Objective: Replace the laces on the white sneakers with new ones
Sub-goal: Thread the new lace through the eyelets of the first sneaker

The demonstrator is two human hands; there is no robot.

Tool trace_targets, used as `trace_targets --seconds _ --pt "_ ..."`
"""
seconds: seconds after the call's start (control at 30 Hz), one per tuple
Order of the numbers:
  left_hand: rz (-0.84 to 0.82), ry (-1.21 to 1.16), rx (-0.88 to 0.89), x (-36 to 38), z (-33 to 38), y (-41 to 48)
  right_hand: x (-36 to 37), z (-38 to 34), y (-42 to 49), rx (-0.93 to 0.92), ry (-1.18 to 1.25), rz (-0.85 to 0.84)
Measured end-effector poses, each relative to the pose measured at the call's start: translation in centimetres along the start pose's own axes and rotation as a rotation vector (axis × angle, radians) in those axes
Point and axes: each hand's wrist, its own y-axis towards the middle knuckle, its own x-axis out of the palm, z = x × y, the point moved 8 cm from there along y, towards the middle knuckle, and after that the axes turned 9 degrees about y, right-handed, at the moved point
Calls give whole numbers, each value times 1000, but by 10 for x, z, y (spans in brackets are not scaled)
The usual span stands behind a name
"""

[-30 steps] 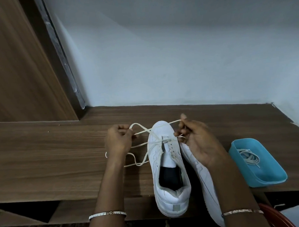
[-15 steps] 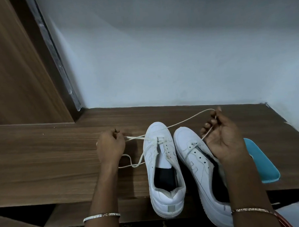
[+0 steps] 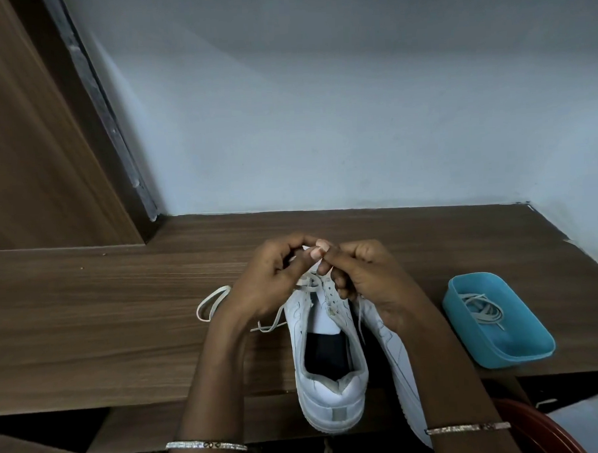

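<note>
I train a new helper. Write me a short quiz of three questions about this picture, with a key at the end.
1. True or false: the blue tray holds a coiled lace.
2. The left hand and right hand meet over: A) the toe of the left sneaker, B) its heel, C) the tray.
3. Fill in: the lace loop on the wooden table lies on that sneaker's ____ side.
Key: 1 true; 2 A; 3 left.
</note>
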Motion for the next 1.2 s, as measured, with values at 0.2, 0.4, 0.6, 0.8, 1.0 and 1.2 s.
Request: trace_targets --seconds 0.2,0.4,0.6,0.8,1.0,1.2 --pt "402 458 -147 -50 -23 -11 -28 3 3 -7 -13 45" --pt "523 661 -244 -69 -44 -19 -51 6 3 -26 -17 112" --pt "234 400 -13 -28 -13 -5 -22 6 5 -63 -95 85" --pt "60 190 -27 0 -16 1 -16 10 8 -98 -85 169" --pt "184 334 -109 -6 -30 4 -23 18 8 18 -282 179" --pt "124 476 -110 2 -29 4 -16 35 6 218 -521 78"
